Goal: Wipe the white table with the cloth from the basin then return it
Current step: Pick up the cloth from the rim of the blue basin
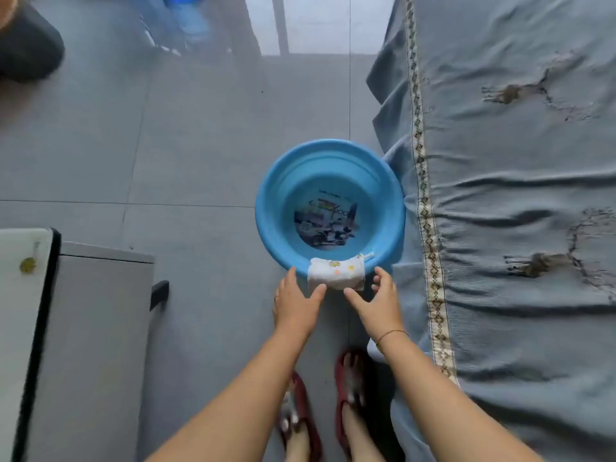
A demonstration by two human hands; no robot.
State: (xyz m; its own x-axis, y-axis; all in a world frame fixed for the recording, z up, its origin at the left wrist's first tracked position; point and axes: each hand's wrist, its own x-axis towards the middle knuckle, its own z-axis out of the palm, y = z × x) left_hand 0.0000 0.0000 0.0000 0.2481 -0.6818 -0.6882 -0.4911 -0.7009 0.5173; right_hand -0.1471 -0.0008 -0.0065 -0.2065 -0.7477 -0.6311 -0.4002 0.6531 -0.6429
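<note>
A blue round basin (266,208) stands on the grey tiled floor, with a printed picture on its bottom. A small white cloth (336,274) with coloured dots lies folded over the basin's near rim. My left hand (296,306) is just left of the cloth, fingers straight along the rim, thumb tip at the cloth's lower left corner. My right hand (378,303) is just right of it, thumb under the cloth's lower edge and fingers loosely bent beside its right end. Neither hand closes round the cloth. The white table (16,295) shows at the left edge.
A bed with a blue-grey cover (500,211) fills the right side and touches the basin. A grey cabinet (93,328) stands beside the white table. My feet in red slippers (350,388) are below the basin. A blue water bottle (186,15) stands far back.
</note>
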